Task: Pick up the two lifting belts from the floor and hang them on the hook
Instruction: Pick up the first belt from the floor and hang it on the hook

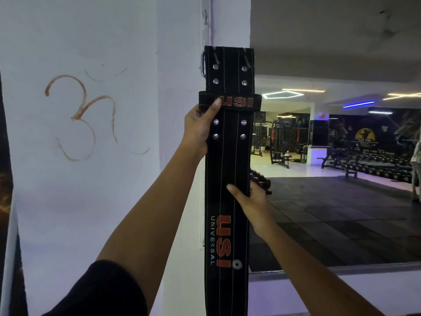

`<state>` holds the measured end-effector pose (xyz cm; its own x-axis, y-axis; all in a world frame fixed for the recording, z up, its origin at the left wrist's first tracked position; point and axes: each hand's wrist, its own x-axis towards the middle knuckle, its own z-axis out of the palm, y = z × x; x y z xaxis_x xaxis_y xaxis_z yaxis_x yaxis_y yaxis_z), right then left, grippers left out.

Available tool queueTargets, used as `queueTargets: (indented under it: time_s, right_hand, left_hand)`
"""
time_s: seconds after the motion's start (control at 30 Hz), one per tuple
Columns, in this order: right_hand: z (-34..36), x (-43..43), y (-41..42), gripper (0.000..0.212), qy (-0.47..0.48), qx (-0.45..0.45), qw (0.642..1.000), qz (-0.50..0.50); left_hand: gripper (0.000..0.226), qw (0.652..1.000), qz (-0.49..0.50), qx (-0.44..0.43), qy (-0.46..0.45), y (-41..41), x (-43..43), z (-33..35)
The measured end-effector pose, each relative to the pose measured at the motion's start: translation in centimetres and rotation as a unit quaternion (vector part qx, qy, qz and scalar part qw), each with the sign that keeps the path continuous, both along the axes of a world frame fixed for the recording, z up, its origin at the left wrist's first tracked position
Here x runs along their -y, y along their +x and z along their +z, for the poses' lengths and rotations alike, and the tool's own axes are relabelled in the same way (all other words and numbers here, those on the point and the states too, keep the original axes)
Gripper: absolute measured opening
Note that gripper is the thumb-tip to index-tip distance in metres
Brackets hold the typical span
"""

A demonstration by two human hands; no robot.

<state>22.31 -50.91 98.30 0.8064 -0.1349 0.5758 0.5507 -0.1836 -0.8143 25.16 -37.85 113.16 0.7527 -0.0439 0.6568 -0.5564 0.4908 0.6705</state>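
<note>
"USI UNIVERSAL" belt (227, 156) in both hands

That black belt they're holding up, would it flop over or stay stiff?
Probably fairly stiff: the belt stands straight between the left hand and right hand without sagging. Its thick stitched layers, rivets and metal buckle suggest some heft. The matte surface likely grips well.

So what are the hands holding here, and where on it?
Both hold one black lifting belt, upright. Left hand grips its left edge at the keeper loop below the buckle; right hand pinches the right edge lower down.
</note>
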Motion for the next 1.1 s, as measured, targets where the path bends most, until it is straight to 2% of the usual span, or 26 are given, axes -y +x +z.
queueTargets:
  time_s: [0.2, 0.37, 0.5, 0.57, 0.63, 0.77, 0.87, 0.9, 0.97, 1.0, 1.1]
  right_hand:
    - [2.7, -0.2, 0.1, 0.028, 0.07, 0.015, 0.997, 0.019]
    - [-0.9, -0.2, -0.3, 0.051, 0.024, -0.066, 0.997, 0.024]
    - [-1.4, -0.3, -0.3, 0.039, 0.053, -0.073, 0.995, 0.033]
    - [0.3, -0.6, -0.2, 0.028, 0.085, -0.068, 0.993, 0.035]
    - [2.6, -1.0, -0.4, 0.025, 0.117, -0.046, 0.992, 0.033]
    - [7.3, -1.6, -0.4, 0.043, 0.143, -0.02, 0.989, -0.019]
    - [10.0, -1.9, -1.0, 0.065, 0.157, -0.01, 0.988, 0.001]
    - [10.9, -2.0, -1.3, 0.058, 0.157, -0.004, 0.987, 0.01]
    - [13.1, -2.1, -2.0, 0.027, 0.149, 0.012, 0.988, 0.027]
    - [14.2, -2.1, -2.1, 0.021, 0.148, 0.017, 0.988, 0.027]
    - [16.5, -2.0, -1.8, 0.036, 0.148, 0.003, 0.989, 0.008]
  left_hand:
    - [0.013, 1.0, 0.003, 0.007, 0.001, -0.4, 0.0, 0.3]
    - [0.013, 1.0, 0.008, 0.002, -0.003, -0.6, -0.5, 0.7]
    - [0.015, 1.0, 0.016, -0.013, 0.0, -0.3, -0.5, -0.3]
    - [0.016, 1.0, 0.019, -0.014, 0.0, -0.1, -0.5, -0.7]
    - [0.014, 1.0, 0.019, -0.013, 0.001, -0.1, -0.5, -1.0]
    - [0.012, 1.0, 0.017, -0.018, 0.002, 0.0, -0.4, -1.7]
    - [0.019, 1.0, 0.011, -0.02, 0.003, -0.1, -0.5, -2.0]
    - [0.021, 1.0, 0.009, -0.019, 0.006, -0.1, -0.6, -2.1]
    - [0.02, 1.0, 0.009, -0.02, 0.013, -0.4, -0.6, -2.4]
    - [0.02, 1.0, 0.009, -0.021, 0.015, -0.5, -0.7, -2.5]
    - [0.019, 0.999, 0.008, -0.027, 0.016, -0.9, -1.0, -2.4]
